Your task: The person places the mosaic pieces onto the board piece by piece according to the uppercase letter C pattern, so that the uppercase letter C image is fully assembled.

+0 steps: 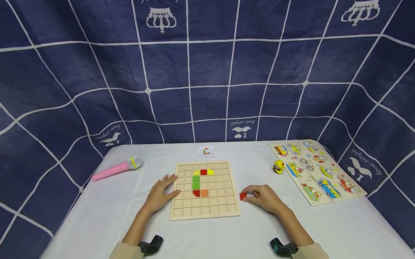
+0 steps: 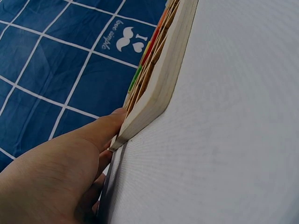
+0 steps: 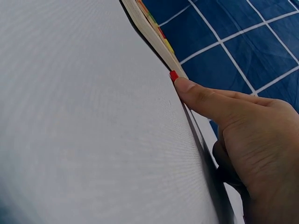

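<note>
A wooden grid board (image 1: 217, 209) lies flat on the white table, with red, yellow, green and orange tiles set in a C-like shape in its cells. My left hand (image 1: 159, 195) rests at the board's left edge, fingers fairly straight, thumb on the rim; the left wrist view shows the thumb (image 2: 110, 126) against the board's corner. Just right of the board, my right hand (image 1: 265, 198) pinches a red square tile (image 1: 243, 196) between thumb and fingers. In the right wrist view only a small part of the red tile (image 3: 174, 75) shows beyond the thumb.
A small pattern card (image 1: 206, 152) lies behind the board. To the left is a pink toy microphone (image 1: 116, 169). On the right are a yellow duck figure (image 1: 278, 166) and a wooden picture puzzle (image 1: 317, 171). A blue checked cloth (image 1: 212, 64) stands around the table's back and sides.
</note>
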The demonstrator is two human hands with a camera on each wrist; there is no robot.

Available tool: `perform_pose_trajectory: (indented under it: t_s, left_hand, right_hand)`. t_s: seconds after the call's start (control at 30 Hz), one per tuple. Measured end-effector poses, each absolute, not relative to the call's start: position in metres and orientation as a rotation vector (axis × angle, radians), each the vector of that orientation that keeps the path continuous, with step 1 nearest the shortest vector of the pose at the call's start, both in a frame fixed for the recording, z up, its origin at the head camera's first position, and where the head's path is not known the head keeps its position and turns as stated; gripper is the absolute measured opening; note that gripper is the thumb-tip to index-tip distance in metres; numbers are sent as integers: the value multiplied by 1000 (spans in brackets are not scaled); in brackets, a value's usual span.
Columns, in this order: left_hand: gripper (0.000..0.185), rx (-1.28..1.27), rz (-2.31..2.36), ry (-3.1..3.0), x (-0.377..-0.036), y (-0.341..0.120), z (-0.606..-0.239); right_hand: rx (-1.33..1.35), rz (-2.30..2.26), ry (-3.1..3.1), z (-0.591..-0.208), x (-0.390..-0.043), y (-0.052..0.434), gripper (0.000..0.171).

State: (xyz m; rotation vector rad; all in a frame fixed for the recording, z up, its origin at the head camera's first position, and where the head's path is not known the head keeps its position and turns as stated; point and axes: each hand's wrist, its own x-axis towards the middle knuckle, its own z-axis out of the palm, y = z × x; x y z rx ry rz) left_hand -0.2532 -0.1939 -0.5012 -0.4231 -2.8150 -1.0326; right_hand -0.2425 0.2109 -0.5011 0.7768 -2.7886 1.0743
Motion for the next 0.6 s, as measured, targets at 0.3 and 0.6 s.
perform_pose_trajectory:
  t_s: [0.3,0.6]
  left_hand:
    - [64,-426,-1028,-2816,-252,-195,-501]
    - [63,-418,-1034,-2819,-253,-194,-502]
  right_hand:
    - [762,1056,-2697,-497,-244,207,20]
    - [824,1056,-2626,-477,-252,171,24]
